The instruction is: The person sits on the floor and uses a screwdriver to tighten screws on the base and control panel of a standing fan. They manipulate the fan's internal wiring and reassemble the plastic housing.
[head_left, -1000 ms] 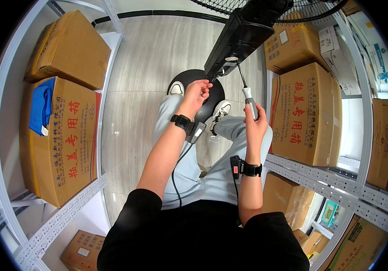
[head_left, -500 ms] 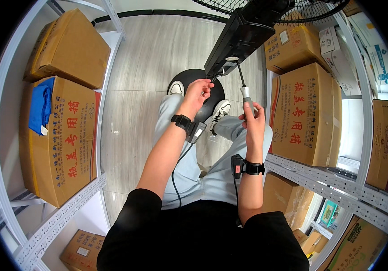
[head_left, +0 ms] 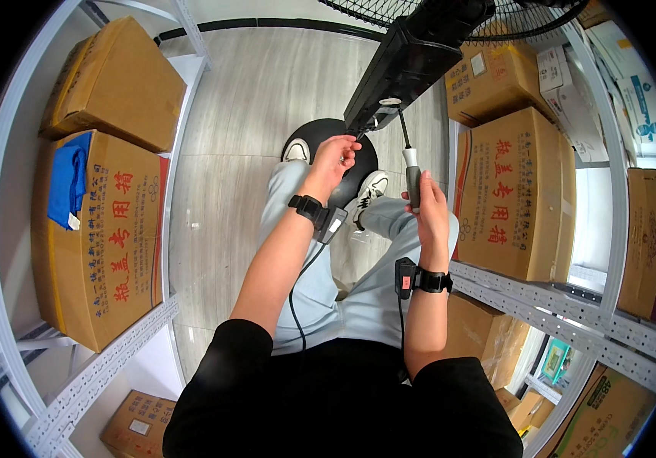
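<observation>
A standing fan's black housing (head_left: 404, 69) slants down toward me from the top, with an oval pale label on its face. My left hand (head_left: 331, 162) is closed in a pinch at the housing's lower end; what lies between the fingertips is too small to make out. My right hand (head_left: 432, 210) grips a screwdriver (head_left: 413, 179) by its grey and white handle. The screwdriver's dark shaft points up, and its tip meets the housing beside the label. Below the housing, the round black base (head_left: 366, 156) rests on the floor between my shoes.
Metal shelving lines both sides. Large cardboard cartons (head_left: 103, 244) fill the left shelf, with a folded blue cloth (head_left: 69, 179) on one. More cartons (head_left: 515, 195) stand on the right. The fan's wire guard (head_left: 526, 23) overhangs the top. Cables trail from my wrist straps.
My right fingers have shifted and loosened around the screwdriver handle, and that hand sits slightly lower. The handle has swung a little to the left. My left hand has barely moved.
</observation>
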The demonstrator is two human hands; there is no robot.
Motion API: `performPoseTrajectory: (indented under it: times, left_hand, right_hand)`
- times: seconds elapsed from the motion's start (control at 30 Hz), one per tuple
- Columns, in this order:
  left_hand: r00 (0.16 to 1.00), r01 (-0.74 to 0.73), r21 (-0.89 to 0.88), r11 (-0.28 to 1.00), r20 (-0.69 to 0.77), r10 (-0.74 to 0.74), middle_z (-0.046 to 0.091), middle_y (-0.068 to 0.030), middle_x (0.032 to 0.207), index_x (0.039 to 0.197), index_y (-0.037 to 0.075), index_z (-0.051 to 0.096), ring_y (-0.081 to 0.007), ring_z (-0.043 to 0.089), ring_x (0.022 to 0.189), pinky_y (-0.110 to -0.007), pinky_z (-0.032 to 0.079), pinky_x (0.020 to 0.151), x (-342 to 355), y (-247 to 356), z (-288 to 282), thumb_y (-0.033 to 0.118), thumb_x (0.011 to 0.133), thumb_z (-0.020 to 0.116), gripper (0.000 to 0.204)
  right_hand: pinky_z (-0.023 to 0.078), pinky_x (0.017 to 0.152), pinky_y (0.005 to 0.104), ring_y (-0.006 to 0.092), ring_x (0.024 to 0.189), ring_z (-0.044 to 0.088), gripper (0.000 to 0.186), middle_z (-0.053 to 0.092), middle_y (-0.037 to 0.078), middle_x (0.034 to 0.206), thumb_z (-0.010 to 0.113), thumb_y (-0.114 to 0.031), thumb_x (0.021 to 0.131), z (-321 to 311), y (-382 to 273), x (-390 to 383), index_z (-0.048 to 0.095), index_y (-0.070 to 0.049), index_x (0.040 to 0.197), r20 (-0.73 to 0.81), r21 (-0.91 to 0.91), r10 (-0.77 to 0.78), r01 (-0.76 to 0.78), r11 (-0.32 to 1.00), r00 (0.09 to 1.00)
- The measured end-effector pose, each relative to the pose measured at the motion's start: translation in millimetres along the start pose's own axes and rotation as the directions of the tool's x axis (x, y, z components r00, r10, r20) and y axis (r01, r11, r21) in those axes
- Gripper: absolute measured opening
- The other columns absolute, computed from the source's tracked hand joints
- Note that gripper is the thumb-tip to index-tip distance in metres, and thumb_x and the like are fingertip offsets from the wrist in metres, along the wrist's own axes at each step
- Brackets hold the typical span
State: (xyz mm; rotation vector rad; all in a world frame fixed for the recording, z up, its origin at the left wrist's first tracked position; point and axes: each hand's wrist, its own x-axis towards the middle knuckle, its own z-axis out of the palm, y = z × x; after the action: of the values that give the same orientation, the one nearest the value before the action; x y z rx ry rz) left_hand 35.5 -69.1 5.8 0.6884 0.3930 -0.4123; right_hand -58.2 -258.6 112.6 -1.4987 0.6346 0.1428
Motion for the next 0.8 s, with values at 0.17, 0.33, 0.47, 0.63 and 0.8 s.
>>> performPoseTrajectory:
  times: [0.17,0.33,0.47,0.63,0.8]
  left_hand:
    - [1.000,0.005,0.004,1.000,-0.009,-0.005,0.063,-0.0121,0.087,0.101,-0.002,0.057,-0.0120,0.052,0.065,-0.024,0.043,0.055,-0.3,0.3,2.5,0.002,0.085,0.052,0.018]
    - [1.000,-0.001,0.001,1.000,-0.002,0.001,0.063,-0.0124,0.086,0.101,-0.002,0.057,-0.0120,0.052,0.065,-0.023,0.044,0.054,0.4,0.6,0.7,0.002,0.085,0.051,0.018]
    - [1.000,-0.004,0.004,1.000,-0.003,0.004,0.063,-0.0124,0.086,0.101,-0.003,0.057,-0.0120,0.052,0.064,-0.023,0.044,0.054,1.2,-0.2,1.8,0.002,0.085,0.051,0.018]
    - [1.000,0.001,0.006,1.000,0.001,-0.001,0.063,-0.0121,0.086,0.102,-0.003,0.057,-0.0117,0.052,0.064,-0.023,0.043,0.054,2.2,0.1,-1.4,0.002,0.085,0.051,0.018]
    - [1.000,0.002,0.014,1.000,-0.005,-0.002,0.063,-0.0118,0.086,0.102,-0.002,0.057,-0.0113,0.052,0.064,-0.023,0.043,0.054,-1.7,1.8,2.8,0.002,0.086,0.050,0.018]
  right_hand:
    - [0.043,0.055,0.0219,0.0094,0.075,0.061,0.043,0.062,0.002,0.082,0.067,-0.028,0.089,4.2,2.6,-2.0,0.048,-0.004,0.119,0.003,-0.113,-0.082,0.081,0.990,0.997]
    - [0.043,0.057,0.0227,0.0094,0.074,0.060,0.041,0.060,0.003,0.088,0.061,-0.036,0.092,3.7,3.4,-0.2,0.053,-0.005,0.116,0.034,0.007,-0.050,0.050,0.999,0.998]
    - [0.042,0.055,0.0224,0.0091,0.067,0.057,0.041,0.060,0.004,0.088,0.057,-0.040,0.093,-0.3,8.6,2.9,0.055,-0.005,0.113,0.001,0.052,0.002,-0.002,0.999,1.000]
    - [0.040,0.052,0.0203,0.0082,0.065,0.057,0.037,0.062,0.004,0.089,0.062,-0.035,0.091,4.0,-0.1,-3.6,0.055,-0.004,0.111,0.071,-0.005,-0.047,0.048,0.999,0.996]
    - [0.041,0.053,0.0201,0.0089,0.068,0.059,0.033,0.064,0.004,0.090,0.065,-0.030,0.090,1.9,0.3,-1.4,0.056,-0.004,0.108,0.097,0.057,-0.063,0.057,0.997,0.993]
